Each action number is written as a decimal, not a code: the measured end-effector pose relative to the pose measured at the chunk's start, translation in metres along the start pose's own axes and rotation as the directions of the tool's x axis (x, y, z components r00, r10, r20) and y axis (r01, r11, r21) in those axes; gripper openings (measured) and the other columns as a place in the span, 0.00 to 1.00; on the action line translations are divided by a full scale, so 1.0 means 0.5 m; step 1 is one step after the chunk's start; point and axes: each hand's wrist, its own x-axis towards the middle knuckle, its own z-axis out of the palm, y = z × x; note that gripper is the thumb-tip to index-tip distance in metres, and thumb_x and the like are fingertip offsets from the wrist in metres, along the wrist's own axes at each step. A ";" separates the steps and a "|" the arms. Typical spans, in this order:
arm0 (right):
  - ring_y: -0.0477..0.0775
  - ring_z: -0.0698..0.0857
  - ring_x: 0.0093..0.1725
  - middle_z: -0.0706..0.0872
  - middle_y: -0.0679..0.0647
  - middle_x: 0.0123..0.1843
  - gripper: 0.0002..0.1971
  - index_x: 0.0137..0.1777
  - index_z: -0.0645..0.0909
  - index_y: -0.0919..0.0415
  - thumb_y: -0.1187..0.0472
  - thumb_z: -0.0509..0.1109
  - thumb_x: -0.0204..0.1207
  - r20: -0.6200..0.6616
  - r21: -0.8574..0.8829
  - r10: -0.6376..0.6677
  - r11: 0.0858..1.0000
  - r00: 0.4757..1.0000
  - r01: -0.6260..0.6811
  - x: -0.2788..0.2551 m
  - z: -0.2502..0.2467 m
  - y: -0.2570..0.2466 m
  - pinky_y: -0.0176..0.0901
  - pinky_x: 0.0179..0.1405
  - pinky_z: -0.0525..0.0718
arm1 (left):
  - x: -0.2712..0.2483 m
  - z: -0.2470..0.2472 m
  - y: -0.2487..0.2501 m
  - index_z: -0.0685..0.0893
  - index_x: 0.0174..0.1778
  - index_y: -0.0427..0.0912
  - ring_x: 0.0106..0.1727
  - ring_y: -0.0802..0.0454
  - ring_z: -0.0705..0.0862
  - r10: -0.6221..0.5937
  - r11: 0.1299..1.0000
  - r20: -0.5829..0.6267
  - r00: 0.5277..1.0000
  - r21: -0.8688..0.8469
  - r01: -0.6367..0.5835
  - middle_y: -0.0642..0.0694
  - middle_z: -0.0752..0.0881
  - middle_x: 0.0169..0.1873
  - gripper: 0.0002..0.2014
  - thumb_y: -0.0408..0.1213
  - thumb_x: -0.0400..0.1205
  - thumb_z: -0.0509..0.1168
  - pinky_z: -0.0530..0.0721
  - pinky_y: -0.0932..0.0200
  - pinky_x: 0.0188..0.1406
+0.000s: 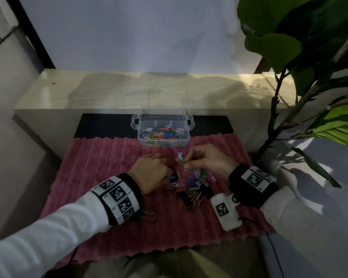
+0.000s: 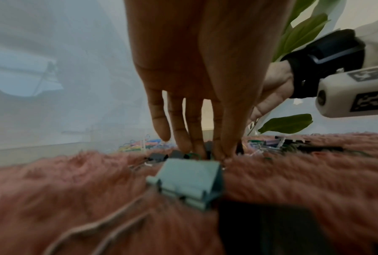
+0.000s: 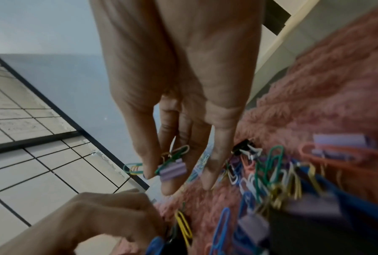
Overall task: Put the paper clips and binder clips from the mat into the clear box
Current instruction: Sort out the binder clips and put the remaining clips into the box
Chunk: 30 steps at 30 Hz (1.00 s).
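Centrally, the right hand [image 1: 207, 159] pinches a lilac binder clip [image 3: 173, 169] tangled with green paper clips [image 3: 179, 151], lifted above the pink mat [image 1: 113, 157]. At lower center lies the loose clip pile [image 1: 193, 185] — the left hand [image 1: 151, 173] reaches fingertips down into it; what they hold cannot be told. Above, the clear box [image 1: 162, 130] holds coloured clips.

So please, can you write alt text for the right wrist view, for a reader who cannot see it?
The right hand pinches a lilac binder clip tangled with green and yellow paper clips above a pink fluffy mat. A heap of mixed clips lies on the mat at right; the left hand reaches in at the bottom.
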 end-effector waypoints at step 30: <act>0.59 0.79 0.43 0.83 0.56 0.35 0.09 0.34 0.79 0.60 0.74 0.71 0.70 -0.081 0.338 -0.081 0.936 0.993 0.104 0.012 0.005 -0.009 0.37 0.40 0.80 | -0.011 -0.023 -0.095 0.89 0.36 0.47 0.32 0.64 0.85 -0.224 0.381 0.083 0.971 -0.910 0.165 0.56 0.89 0.29 0.04 0.34 0.73 0.70 0.83 0.70 0.37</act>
